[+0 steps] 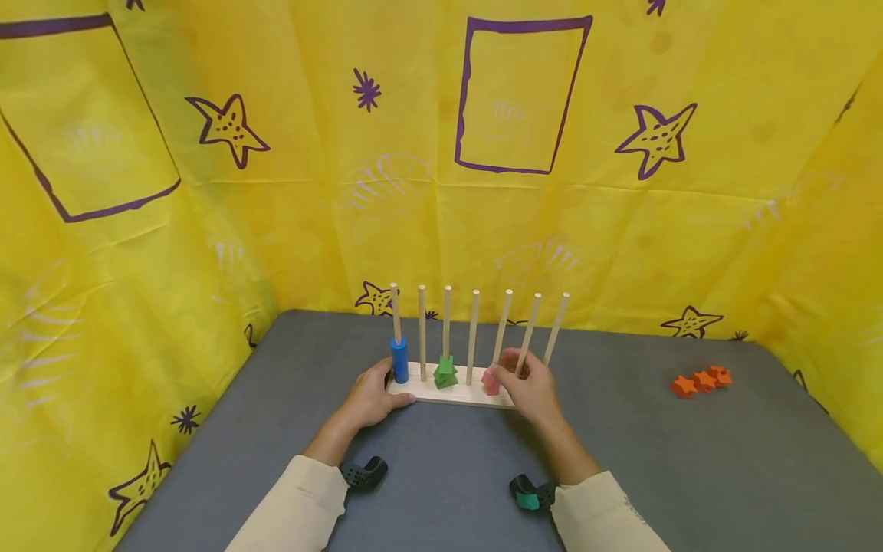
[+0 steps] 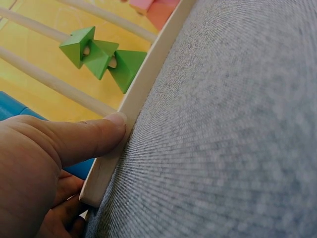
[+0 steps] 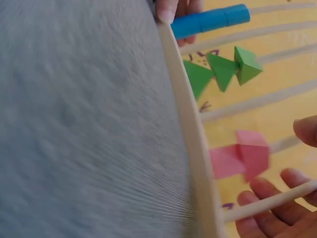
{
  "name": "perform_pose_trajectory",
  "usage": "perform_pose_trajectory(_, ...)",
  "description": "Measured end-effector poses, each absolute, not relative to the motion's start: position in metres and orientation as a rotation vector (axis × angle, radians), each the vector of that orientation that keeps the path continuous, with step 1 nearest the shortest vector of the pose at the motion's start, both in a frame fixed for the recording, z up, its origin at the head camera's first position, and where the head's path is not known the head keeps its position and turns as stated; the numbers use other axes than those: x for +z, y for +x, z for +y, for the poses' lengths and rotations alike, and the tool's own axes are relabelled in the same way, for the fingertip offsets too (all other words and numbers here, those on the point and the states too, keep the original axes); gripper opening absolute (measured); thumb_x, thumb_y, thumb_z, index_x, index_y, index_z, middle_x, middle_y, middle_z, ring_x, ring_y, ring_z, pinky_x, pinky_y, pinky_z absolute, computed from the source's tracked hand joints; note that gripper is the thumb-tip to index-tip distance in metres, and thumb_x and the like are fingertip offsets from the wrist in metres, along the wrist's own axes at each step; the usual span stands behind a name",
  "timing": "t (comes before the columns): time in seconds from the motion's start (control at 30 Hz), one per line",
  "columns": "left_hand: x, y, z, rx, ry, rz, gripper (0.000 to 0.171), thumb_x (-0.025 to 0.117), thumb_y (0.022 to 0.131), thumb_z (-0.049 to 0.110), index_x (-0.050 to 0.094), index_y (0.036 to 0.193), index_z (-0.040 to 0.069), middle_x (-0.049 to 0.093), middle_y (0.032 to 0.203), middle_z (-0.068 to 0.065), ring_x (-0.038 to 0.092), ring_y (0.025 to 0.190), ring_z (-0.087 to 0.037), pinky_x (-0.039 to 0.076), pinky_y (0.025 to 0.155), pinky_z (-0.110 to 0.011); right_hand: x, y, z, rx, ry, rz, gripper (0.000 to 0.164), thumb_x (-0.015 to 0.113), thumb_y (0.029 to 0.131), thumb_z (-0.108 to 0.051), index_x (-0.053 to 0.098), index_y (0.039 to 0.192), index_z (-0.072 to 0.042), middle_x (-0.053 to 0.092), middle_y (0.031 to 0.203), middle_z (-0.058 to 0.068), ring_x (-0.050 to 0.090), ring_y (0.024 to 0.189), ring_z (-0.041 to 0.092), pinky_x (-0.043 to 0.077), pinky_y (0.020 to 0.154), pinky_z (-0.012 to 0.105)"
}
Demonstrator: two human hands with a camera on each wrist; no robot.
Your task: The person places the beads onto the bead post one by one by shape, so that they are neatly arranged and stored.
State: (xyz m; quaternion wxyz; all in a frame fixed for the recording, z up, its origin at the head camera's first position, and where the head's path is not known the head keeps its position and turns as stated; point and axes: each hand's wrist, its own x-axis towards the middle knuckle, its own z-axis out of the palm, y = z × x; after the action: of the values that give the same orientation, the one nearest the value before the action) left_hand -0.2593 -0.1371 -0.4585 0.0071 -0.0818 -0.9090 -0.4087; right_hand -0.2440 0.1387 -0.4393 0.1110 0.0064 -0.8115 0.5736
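A wooden peg stand (image 1: 448, 393) with several upright pegs sits on the grey table. My left hand (image 1: 372, 395) grips its left end, the thumb (image 2: 99, 136) pressed on the front edge and the other fingers behind. Blue cylinders (image 1: 399, 360) are stacked on the leftmost peg, close by that hand. Green triangular blocks (image 2: 99, 57) sit on the third peg. On the fifth peg are two pink blocks (image 3: 252, 153). Around that peg my right hand (image 1: 531, 387) has its thumb and fingers spread apart, with the pink blocks just below them.
Several orange star-shaped blocks (image 1: 702, 381) lie in a row on the table (image 1: 441, 475) to the right. A yellow patterned cloth (image 1: 414, 230) hangs behind and at both sides. Each wrist wears a dark strap (image 1: 366, 473).
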Motion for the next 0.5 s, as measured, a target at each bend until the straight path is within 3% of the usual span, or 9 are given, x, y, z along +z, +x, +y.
perform_pose_trajectory(0.17,-0.459,-0.259,-0.137,-1.285,-0.253,-2.846,0.076,0.082,0.079,0.016,0.042,0.14,-0.006,0.05,0.135,-0.025,0.046,0.124,-0.04,0.037,0.101,-0.053,-0.411,-0.237,0.149,1.613,0.1,-2.483,0.047,0.072,0.088,-0.024,0.059,0.128,-0.004,0.064,0.118,0.015,0.062,0.105,0.03,0.048,0.089,0.047)
perform_pose_trajectory(0.37,-0.46,-0.26,-0.137,-1.287,-0.246,-2.856,0.077,0.081,0.079,0.016,0.041,0.141,-0.006,0.05,0.135,-0.025,0.046,0.125,-0.04,0.036,0.101,-0.052,-0.377,-0.225,0.169,1.468,0.229,-2.545,0.042,0.069,0.091,-0.029,0.062,0.125,-0.005,0.066,0.115,0.013,0.063,0.105,0.031,0.049,0.088,0.048)
perform_pose_trajectory(0.5,-0.461,-0.26,-0.137,-1.296,-0.247,-2.854,0.077,0.081,0.079,0.016,0.042,0.141,-0.006,0.05,0.136,-0.025,0.046,0.125,-0.04,0.036,0.102,-0.052,-0.357,-0.214,0.187,1.427,0.283,-2.461,0.039,0.068,0.092,-0.027,0.063,0.122,-0.002,0.067,0.111,0.012,0.064,0.1,0.027,0.052,0.083,0.036)
